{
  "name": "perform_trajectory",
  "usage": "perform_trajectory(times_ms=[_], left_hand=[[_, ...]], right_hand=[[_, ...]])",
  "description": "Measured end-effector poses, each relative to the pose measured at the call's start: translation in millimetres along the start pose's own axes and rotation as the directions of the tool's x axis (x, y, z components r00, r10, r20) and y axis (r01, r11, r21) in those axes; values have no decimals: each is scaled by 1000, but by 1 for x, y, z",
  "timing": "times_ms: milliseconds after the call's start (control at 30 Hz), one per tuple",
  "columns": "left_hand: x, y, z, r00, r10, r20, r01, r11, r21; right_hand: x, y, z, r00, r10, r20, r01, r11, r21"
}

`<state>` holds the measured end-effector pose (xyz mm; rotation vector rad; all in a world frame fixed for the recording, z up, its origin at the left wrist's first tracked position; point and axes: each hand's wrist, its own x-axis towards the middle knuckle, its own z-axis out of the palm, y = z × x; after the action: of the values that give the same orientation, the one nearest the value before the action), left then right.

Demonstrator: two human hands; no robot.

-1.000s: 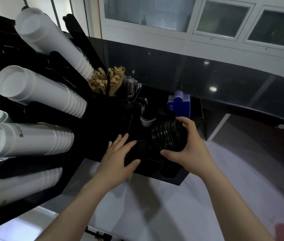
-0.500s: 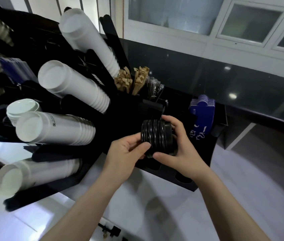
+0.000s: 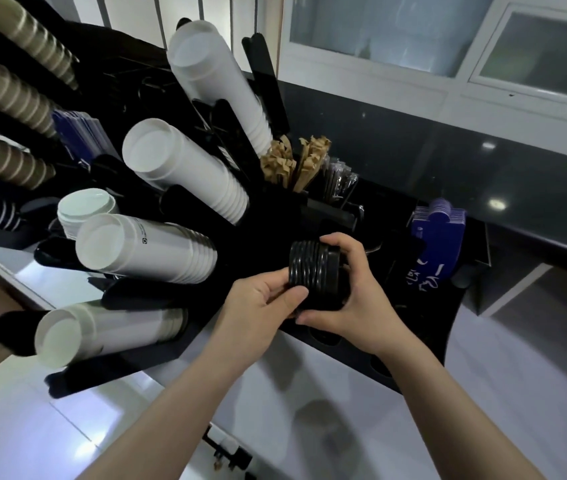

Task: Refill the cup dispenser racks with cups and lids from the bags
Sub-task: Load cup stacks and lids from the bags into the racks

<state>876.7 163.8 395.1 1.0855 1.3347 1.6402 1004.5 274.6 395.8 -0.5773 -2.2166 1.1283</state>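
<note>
Gripping a stack of black lids from either end above the black rack, the left hand and right hand risk spilling it should uneven pressure buckle the sideways column.

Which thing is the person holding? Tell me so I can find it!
Find the big black rack full of white cup stacks. In front of it, the left hand and right hand together grip a short stack of black lids. It is the only ribbed black stack being held.
</note>
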Motion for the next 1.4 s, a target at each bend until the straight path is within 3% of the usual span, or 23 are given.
perform_trajectory(times_ms=[333,500,600,667,767,833,900,1033,1400], left_hand=[[2,-6,-20,999,-30,14,30,999,23],[6,-13,-29,1000,-31,2,31,999,5],[9,-24,-39,989,-30,-143,52,988,147],[11,-33,-48,984,-4,-176,72,921,383],[14,-52,-53,997,-3,-79,63,635,770],[14,-65,-53,1000,-20,-23,29,455,890],[14,-72,-55,999,-46,-15,30,345,938],[11,-75,-63,996,-16,-93,93,337,937],[9,-81,-71,999,0,-37,35,334,942]], right_hand=[[15,2,9,995,-3,103,0,1000,29],[30,3,20,1000,-12,10,13,998,-69],[50,8,23,997,36,-70,-47,986,-159],[68,12,27,992,75,-103,-97,969,-226],[93,14,41,997,68,-26,-73,913,-400],[105,15,53,995,89,52,-49,849,-527],[112,17,62,980,178,89,-82,769,-634],[114,29,77,935,315,164,-66,608,-791],[109,43,99,851,495,176,-69,438,-896]])
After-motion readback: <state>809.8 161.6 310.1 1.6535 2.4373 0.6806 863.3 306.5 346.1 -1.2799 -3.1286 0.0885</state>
